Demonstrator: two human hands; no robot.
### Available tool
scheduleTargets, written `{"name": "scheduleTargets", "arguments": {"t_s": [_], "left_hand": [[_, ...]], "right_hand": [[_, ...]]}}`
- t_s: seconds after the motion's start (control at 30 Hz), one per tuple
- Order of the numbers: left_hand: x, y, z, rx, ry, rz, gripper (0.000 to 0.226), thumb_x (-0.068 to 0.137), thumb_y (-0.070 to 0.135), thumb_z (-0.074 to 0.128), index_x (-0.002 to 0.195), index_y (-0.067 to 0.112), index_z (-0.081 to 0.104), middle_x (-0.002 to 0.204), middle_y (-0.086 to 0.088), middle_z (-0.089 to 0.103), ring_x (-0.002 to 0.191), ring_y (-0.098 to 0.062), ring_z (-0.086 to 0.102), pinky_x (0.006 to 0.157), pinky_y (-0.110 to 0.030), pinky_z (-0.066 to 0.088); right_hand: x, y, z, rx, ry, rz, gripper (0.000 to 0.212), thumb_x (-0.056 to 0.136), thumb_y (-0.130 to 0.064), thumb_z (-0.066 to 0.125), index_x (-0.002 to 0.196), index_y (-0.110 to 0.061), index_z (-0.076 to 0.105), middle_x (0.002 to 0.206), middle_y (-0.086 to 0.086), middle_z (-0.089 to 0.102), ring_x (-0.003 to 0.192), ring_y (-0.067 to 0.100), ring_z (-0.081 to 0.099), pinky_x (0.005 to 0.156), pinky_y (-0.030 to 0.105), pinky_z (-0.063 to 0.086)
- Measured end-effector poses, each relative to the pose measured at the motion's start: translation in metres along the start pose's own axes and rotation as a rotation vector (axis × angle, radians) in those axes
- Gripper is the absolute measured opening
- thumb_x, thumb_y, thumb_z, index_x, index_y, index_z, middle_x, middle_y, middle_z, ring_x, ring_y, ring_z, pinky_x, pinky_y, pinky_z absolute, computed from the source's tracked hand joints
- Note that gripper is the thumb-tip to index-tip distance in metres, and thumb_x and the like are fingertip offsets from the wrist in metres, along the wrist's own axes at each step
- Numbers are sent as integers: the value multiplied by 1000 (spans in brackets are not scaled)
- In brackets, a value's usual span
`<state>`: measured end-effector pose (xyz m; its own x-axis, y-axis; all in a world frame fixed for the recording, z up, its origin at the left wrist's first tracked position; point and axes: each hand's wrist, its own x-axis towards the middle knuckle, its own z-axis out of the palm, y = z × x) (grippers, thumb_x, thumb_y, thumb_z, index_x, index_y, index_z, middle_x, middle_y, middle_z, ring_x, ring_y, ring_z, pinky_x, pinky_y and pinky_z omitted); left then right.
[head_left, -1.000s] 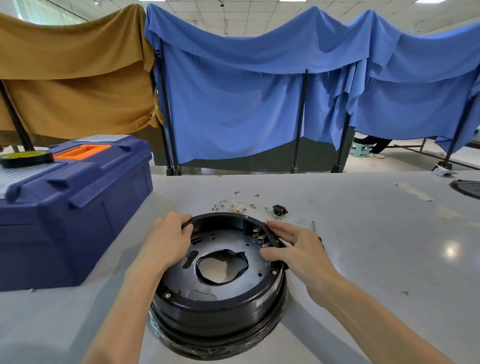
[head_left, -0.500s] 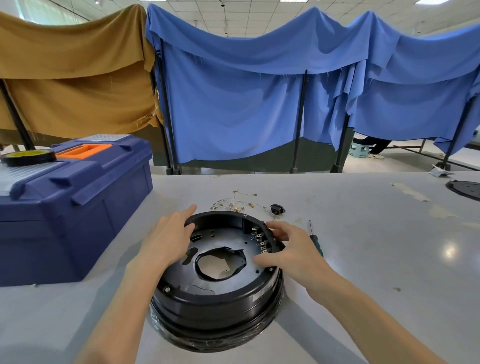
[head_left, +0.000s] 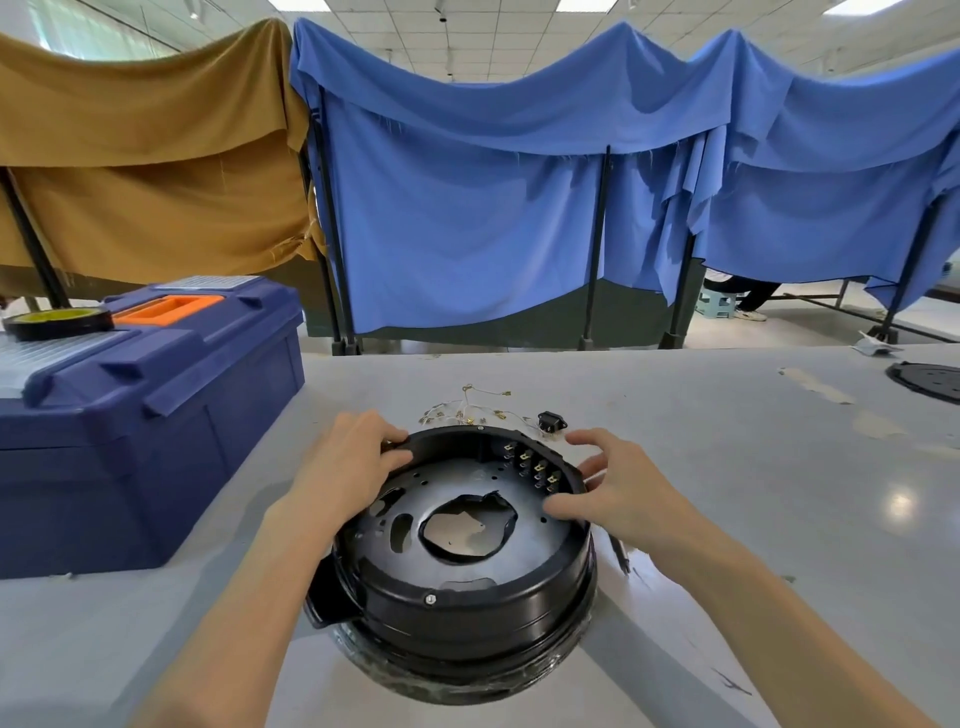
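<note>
A round black appliance housing (head_left: 457, 608) lies upside down on the grey table (head_left: 727, 467), with clear film round its lower rim. Its metal bottom plate has a ragged central hole, and a row of brass terminals (head_left: 532, 467) stands on the far right inside wall. My left hand (head_left: 348, 467) grips the far left rim, fingers curled over the edge. My right hand (head_left: 618, 493) straddles the right rim, thumb on the plate inside and fingers curved down the outside.
Thin loose wires (head_left: 467, 410) and a small black socket (head_left: 550, 422) lie just behind the housing. A screwdriver (head_left: 621, 556) shows partly under my right forearm. A blue toolbox (head_left: 130, 415) with a tape roll (head_left: 57, 319) stands left. A black disc (head_left: 930, 382) lies far right.
My left hand went from lying flat on the rim to gripping it. My right hand slid along the right rim and spread its fingers outside. The screwdriver is now mostly covered by my arm.
</note>
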<state>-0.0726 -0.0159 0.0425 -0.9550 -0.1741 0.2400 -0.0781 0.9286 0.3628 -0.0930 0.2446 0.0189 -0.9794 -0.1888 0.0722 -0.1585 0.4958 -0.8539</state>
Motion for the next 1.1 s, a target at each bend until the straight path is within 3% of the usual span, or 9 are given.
{"name": "scheduleTargets", "arguments": {"t_s": [0.1,0.17,0.27,0.4,0.53,0.7,0.9,1.0,1.1], "left_hand": [[-2,4,-7,74,-7,-42,23,84,39,73,83,16,68,87,-11,71,82,-28,64,73,-38,53],[-2,8,-16,233,27,-109,48,78,55,71,70,12,55,70,-4,61,65,-24,56,59,-32,46],[-2,11,-22,330,58,-104,50,78,63,66,86,15,58,84,-3,62,77,-24,57,65,-33,46],[-3,8,-11,45,-96,20,49,92,44,60,136,24,54,128,-2,62,114,-24,59,97,-39,46],[-4,9,0,132,-22,40,37,92,45,60,126,30,63,123,-2,65,111,-27,59,87,-37,48],[0,20,-14,398,47,-57,49,83,60,64,81,12,51,76,-1,53,75,-24,55,63,-33,41],[8,18,-12,138,-159,160,74,85,50,67,148,30,35,146,-2,44,131,-23,44,105,-34,35],[8,17,8,50,-278,297,75,87,43,68,150,38,28,145,-1,42,132,-21,41,109,-33,33],[10,14,23,165,-242,328,73,89,47,63,150,40,23,135,-2,49,123,-24,47,101,-36,41]], "right_hand": [[5,5,1,83,78,-45,55,71,-14,83,122,-16,64,102,0,67,95,17,66,82,30,55],[7,6,5,200,103,-72,44,77,-17,82,119,-11,68,98,-2,74,93,11,70,78,20,54],[8,1,6,160,204,-74,39,82,-40,75,111,-15,71,99,-5,74,94,8,69,83,25,54],[-3,-11,-14,-32,131,8,40,69,-51,80,96,-27,64,93,-2,62,74,9,61,58,25,44],[-10,-12,-16,36,-41,-26,19,71,-7,76,84,-15,65,82,12,62,38,16,51,37,19,37],[2,-8,7,-6,234,-181,9,83,-17,76,90,-16,69,82,2,72,69,12,64,57,11,42],[-7,-17,-17,-103,17,-87,44,75,-49,79,105,-20,67,101,-6,65,60,10,67,49,23,52],[-17,-19,-24,-93,-278,-27,58,65,-31,85,116,-22,59,108,4,60,60,15,66,48,26,52],[-11,-19,-12,-47,-188,-76,59,75,-5,72,129,-20,54,110,9,60,60,22,64,48,26,50]]}}
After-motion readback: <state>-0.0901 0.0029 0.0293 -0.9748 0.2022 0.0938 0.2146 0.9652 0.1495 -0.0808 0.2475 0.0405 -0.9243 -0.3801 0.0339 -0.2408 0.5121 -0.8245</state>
